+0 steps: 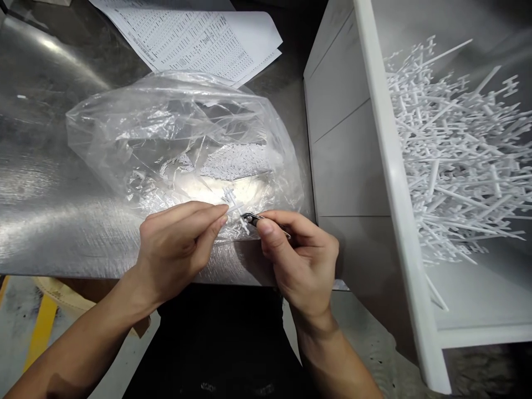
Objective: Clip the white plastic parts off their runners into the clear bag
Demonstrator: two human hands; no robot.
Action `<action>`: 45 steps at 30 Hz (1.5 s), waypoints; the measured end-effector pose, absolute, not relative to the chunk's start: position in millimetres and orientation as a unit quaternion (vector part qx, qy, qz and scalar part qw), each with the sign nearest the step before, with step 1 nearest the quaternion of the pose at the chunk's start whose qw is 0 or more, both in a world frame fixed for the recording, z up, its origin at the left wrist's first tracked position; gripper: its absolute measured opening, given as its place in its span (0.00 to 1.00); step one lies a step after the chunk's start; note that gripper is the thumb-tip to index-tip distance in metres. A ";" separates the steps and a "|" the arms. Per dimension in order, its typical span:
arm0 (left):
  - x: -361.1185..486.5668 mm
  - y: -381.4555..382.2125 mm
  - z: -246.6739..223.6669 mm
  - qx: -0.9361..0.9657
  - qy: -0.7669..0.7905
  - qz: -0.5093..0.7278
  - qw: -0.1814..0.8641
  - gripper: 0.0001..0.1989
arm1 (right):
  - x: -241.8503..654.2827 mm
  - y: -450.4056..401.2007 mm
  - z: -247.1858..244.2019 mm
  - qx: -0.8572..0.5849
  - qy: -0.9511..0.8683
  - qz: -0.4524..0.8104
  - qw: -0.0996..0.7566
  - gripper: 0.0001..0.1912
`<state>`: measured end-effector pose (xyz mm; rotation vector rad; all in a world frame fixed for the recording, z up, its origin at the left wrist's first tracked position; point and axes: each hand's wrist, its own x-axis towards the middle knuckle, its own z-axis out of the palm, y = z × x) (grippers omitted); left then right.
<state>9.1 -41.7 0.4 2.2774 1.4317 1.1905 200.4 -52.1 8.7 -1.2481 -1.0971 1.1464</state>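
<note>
My left hand [183, 238] pinches one end of a small white plastic sprue [231, 195] with short side branches. My right hand [297, 252] is closed around what looks like a nail clipper [251, 218], small, dark and shiny. Its jaw end is at the sprue's lower branches; whether it bites into the plastic cannot be made out. Right behind both hands a clear plastic bag [166, 119] lies spread on the metal table. Many tiny white parts [236, 160] are heaped inside the bag.
To the right stands a white bin [353, 160] with a high wall, holding a tangled pile of white sprues [461, 149]. Printed sheets [195, 41] lie behind the bag. The metal table's [50, 221] front edge runs just below my hands. A tiny white piece lies at the far left.
</note>
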 end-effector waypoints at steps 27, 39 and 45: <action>3.6 -38.8 -0.4 0.822 0.393 0.393 0.122 0.08 | 191.9 -42.2 15.4 -0.502 -0.467 0.443 0.578 0.08; 7.5 -37.8 0.4 0.835 0.417 0.334 0.130 0.08 | 189.6 -40.5 8.8 -0.528 -0.415 0.474 0.569 0.02; 10.7 -38.2 1.2 0.824 0.425 0.345 0.148 0.09 | 190.1 -42.1 12.4 -0.495 -0.397 0.496 0.593 0.02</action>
